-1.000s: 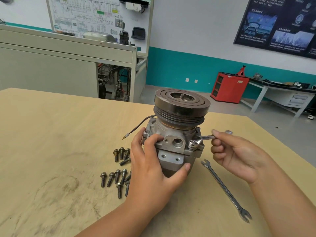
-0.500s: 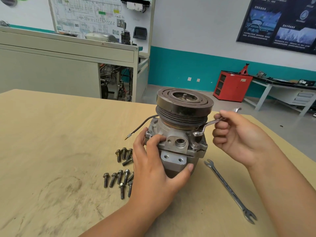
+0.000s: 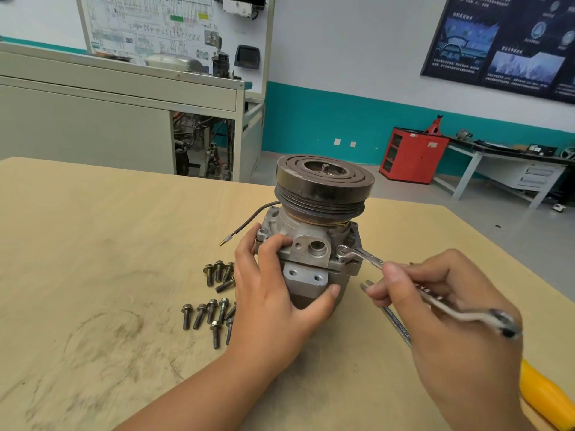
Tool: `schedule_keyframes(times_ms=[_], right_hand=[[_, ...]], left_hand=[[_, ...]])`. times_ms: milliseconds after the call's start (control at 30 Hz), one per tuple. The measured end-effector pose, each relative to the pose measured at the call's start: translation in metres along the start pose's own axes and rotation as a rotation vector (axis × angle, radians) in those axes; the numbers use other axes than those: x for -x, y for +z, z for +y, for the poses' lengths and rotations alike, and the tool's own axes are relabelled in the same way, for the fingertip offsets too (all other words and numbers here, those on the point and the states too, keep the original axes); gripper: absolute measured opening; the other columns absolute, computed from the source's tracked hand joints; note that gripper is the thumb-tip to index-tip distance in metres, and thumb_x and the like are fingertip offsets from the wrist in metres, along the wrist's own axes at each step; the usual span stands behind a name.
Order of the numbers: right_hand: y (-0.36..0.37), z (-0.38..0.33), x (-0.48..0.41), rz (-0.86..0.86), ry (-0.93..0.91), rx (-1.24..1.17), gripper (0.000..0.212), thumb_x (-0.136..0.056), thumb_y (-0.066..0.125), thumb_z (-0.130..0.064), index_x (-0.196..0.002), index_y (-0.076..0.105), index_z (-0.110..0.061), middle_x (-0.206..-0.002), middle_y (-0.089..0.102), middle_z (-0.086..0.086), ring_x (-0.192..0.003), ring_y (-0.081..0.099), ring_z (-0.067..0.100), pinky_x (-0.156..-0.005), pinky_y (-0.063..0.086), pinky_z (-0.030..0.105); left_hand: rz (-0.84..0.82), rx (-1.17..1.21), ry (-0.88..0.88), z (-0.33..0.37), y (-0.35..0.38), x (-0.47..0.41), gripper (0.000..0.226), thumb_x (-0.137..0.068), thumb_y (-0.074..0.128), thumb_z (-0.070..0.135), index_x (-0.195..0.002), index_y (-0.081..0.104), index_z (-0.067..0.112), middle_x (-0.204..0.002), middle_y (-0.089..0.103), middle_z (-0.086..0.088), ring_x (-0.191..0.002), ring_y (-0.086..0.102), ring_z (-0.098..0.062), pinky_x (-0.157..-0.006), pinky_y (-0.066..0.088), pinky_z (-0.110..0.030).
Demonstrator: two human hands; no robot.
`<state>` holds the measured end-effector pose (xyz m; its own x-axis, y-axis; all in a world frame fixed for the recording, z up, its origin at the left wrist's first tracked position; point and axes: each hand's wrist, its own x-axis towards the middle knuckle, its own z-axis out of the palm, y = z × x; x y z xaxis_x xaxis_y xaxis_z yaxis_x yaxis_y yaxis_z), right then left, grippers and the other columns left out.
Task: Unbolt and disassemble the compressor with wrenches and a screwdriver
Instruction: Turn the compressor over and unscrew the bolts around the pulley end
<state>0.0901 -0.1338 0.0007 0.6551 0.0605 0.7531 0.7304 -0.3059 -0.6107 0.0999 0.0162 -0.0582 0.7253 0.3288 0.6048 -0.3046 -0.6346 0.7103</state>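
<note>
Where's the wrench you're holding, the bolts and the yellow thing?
held wrench [image 3: 367, 257]: head view, shaft by ring end.
bolts [image 3: 199, 318]: head view, one bolt's shank.
yellow handle [image 3: 541, 396]: head view, its middle.

- Single wide-angle view, worn on the head; set above the near side of the table [image 3: 93, 244].
- Faces forward and down across the tabletop toward the far wall [image 3: 342, 57] of the workshop.
- Sits close to the work: compressor [image 3: 314, 231] just right of frame centre, left hand [image 3: 273, 306] and right hand [image 3: 451, 321] entering from the bottom edge with both forearms in frame.
- Renders the near end of the wrench [image 3: 367, 259] in the right hand blurred, low at right.
- Takes in tabletop across the lower half, room beyond across the upper half; bows straight lines toward the frame edges.
</note>
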Motion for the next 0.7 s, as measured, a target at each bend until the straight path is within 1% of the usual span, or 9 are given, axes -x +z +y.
schedule_keyframes(times_ms=[100, 167, 233, 300, 400, 467, 567, 633, 700], right_hand=[[0.004, -0.001, 0.01, -0.017, -0.072, 0.056, 0.015, -0.085, 0.059, -0.038, -0.074, 0.057, -0.028, -0.072, 0.068, -0.013, -0.056, 0.064, 0.005, -0.05, 0.05, 0.023], [0.005, -0.004, 0.013, -0.017, -0.039, 0.061, 0.017, -0.084, 0.06, -0.038, -0.073, 0.055, -0.026, -0.067, 0.066, -0.007, -0.052, 0.062, 0.008, -0.048, 0.048, 0.024], [0.003, -0.008, 0.008, -0.018, 0.065, 0.001, 0.021, -0.082, 0.068, -0.038, -0.072, 0.058, -0.023, -0.063, 0.067, -0.006, -0.051, 0.062, 0.009, -0.048, 0.049, 0.022], [-0.005, -0.008, -0.003, -0.037, 0.195, -0.14, 0.021, -0.075, 0.076, -0.03, -0.07, 0.061, -0.015, -0.06, 0.068, -0.001, -0.05, 0.063, 0.009, -0.049, 0.05, 0.016], [-0.021, 0.006, -0.027, -0.169, 0.38, -0.363, 0.013, -0.065, 0.068, -0.024, -0.06, 0.065, -0.012, -0.057, 0.065, 0.011, -0.048, 0.06, 0.016, -0.049, 0.048, 0.019], [-0.025, 0.021, -0.042, -0.272, 0.586, -0.561, 0.009, -0.062, 0.066, -0.017, -0.054, 0.066, -0.015, -0.053, 0.06, 0.008, -0.047, 0.055, 0.015, -0.046, 0.047, 0.02], [-0.02, 0.043, -0.062, -0.355, 0.858, -0.731, 0.013, -0.067, 0.06, -0.01, -0.054, 0.063, -0.012, -0.051, 0.052, 0.004, -0.045, 0.048, 0.012, -0.043, 0.043, 0.018], [-0.011, 0.051, -0.071, -0.376, 0.92, -0.741, 0.008, -0.07, 0.061, -0.011, -0.062, 0.062, -0.011, -0.052, 0.052, 0.002, -0.044, 0.047, 0.009, -0.042, 0.04, 0.016], [0.001, 0.055, -0.076, -0.354, 0.916, -0.717, 0.007, -0.078, 0.06, -0.013, -0.073, 0.06, -0.009, -0.053, 0.053, 0.0, -0.044, 0.048, 0.007, -0.04, 0.04, 0.015]], left_hand=[[-0.001, 0.001, 0.004, -0.001, 0.0, 0.0, 0.064, -0.056, 0.052, 0.071, -0.105, 0.012, 0.06, -0.131, 0.009, 0.027, -0.126, 0.0, 0.013, -0.097, 0.007, -0.004], [-0.003, 0.002, -0.002, -0.001, 0.0, 0.0, 0.064, -0.056, 0.052, 0.071, -0.105, 0.012, 0.06, -0.132, 0.01, 0.026, -0.126, -0.002, 0.015, -0.097, 0.007, -0.004], [-0.003, 0.001, -0.007, -0.001, 0.0, -0.001, 0.064, -0.056, 0.052, 0.071, -0.105, 0.013, 0.06, -0.133, 0.01, 0.025, -0.128, 0.0, 0.012, -0.096, 0.007, -0.004], [0.0, -0.003, -0.009, -0.001, 0.0, -0.001, 0.064, -0.056, 0.052, 0.071, -0.105, 0.012, 0.06, -0.135, 0.011, 0.022, -0.133, 0.006, 0.004, -0.098, 0.008, -0.006], [-0.007, -0.009, -0.008, -0.001, -0.001, -0.001, 0.064, -0.057, 0.052, 0.071, -0.105, 0.011, 0.061, -0.133, 0.011, 0.023, -0.137, 0.012, -0.008, -0.102, 0.014, -0.016], [-0.011, -0.008, -0.009, 0.0, -0.001, -0.001, 0.064, -0.057, 0.054, 0.07, -0.105, 0.011, 0.061, -0.133, 0.01, 0.025, -0.137, 0.012, -0.008, -0.102, 0.015, -0.019], [-0.011, 0.0, -0.014, -0.001, 0.0, -0.001, 0.064, -0.057, 0.053, 0.07, -0.105, 0.012, 0.061, -0.133, 0.01, 0.025, -0.134, 0.008, 0.001, -0.1, 0.011, -0.01], [-0.012, 0.005, -0.018, -0.001, 0.0, -0.001, 0.063, -0.057, 0.052, 0.071, -0.105, 0.012, 0.061, -0.135, 0.011, 0.023, -0.13, 0.006, 0.006, -0.096, 0.007, -0.003], [-0.011, 0.008, -0.017, -0.001, 0.0, -0.001, 0.064, -0.057, 0.053, 0.07, -0.106, 0.013, 0.06, -0.137, 0.012, 0.019, -0.13, 0.006, 0.006, -0.095, 0.006, 0.0]])
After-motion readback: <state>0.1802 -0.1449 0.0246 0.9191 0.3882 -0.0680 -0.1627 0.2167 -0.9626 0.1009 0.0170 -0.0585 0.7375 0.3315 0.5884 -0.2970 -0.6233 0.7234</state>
